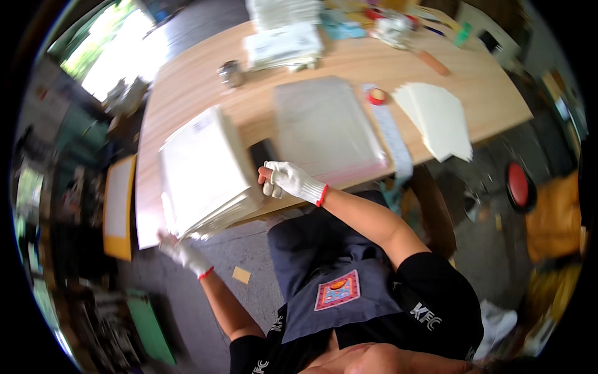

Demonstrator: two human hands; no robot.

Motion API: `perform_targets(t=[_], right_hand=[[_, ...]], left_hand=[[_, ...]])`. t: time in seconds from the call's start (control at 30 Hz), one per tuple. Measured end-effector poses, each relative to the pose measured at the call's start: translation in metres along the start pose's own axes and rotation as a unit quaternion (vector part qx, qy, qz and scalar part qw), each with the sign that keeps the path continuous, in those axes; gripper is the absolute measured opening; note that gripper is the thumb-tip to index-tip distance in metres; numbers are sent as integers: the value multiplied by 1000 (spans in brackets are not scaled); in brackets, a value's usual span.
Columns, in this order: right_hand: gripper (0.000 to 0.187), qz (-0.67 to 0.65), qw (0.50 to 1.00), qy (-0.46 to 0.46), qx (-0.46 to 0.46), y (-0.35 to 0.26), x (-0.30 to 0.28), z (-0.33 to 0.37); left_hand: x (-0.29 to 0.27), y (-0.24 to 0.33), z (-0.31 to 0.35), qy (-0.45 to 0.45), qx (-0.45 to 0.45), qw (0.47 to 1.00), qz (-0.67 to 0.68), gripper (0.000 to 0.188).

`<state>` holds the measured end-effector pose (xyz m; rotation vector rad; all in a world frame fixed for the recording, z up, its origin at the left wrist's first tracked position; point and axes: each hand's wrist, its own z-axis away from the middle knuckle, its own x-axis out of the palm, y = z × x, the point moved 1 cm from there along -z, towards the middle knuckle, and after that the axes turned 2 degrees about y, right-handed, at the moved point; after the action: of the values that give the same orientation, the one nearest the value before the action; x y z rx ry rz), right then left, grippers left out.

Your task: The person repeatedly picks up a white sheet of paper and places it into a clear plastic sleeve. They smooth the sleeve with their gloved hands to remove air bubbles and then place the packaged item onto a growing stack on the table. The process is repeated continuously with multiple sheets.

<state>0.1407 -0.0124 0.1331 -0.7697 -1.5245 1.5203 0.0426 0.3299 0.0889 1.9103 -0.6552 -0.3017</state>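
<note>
A thick stack of white sheets in clear plastic sleeves (pixel 202 168) lies at the table's left front. My left hand (pixel 180 252), in a white glove with a red cuff, is at the stack's near left corner. Motion smears its fingers, so I cannot tell whether it grips a sleeve. My right hand (pixel 288 179), gloved the same way with bare fingertips showing, hovers off the stack's right side with its fingers curled closed. Anything inside them is hidden. Just beyond that hand lies a black phone (pixel 263 151), partly covered. A pile of clear plastic sleeves (pixel 327 124) is to its right.
A patterned strip (pixel 393 134) bears a red tape roll (pixel 376 96). Fanned cream sheets (pixel 439 118) lie at the right. Further back are a metal jar (pixel 231 73), stacked white packets (pixel 283 47) and a brown bar (pixel 433 63). A red stool (pixel 518 185) stands beyond the table.
</note>
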Motion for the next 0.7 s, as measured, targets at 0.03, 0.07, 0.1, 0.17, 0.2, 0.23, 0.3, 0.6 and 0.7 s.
perform_targets(t=[0.03, 0.07, 0.1, 0.17, 0.2, 0.23, 0.3, 0.6, 0.7], right_hand=[[39, -44, 999, 15, -8, -1, -18, 20], [34, -99, 991, 73, -54, 9, -45, 40], [30, -150, 975, 128, -102, 25, -75, 63], [22, -80, 956, 273, -69, 35, -139, 118], [20, -57, 919, 385, -61, 41, -169, 146], [23, -77, 873, 479, -35, 32, -187, 174], [26, -91, 779, 618, -44, 50, -243, 220], [21, -439, 745, 497, 64, 59, -325, 257], [23, -469, 752, 459, 63, 65, -334, 252]], left_hand=[[0, 4, 11, 53, 28, 998, -21, 44], [0, 5, 21, 64, 18, 998, 9, 46], [15, 27, 39, 94, -39, 991, -83, 50], [-6, 0, 66, 81, 19, 985, -154, 50], [-4, 4, 88, 85, -8, 980, -179, 50], [-10, -5, 107, 51, 2, 986, -159, 49], [-13, -32, 147, -21, 24, 993, -114, 48], [83, 46, 214, -362, 240, 895, -102, 33], [104, 64, 211, -423, 278, 857, -101, 33]])
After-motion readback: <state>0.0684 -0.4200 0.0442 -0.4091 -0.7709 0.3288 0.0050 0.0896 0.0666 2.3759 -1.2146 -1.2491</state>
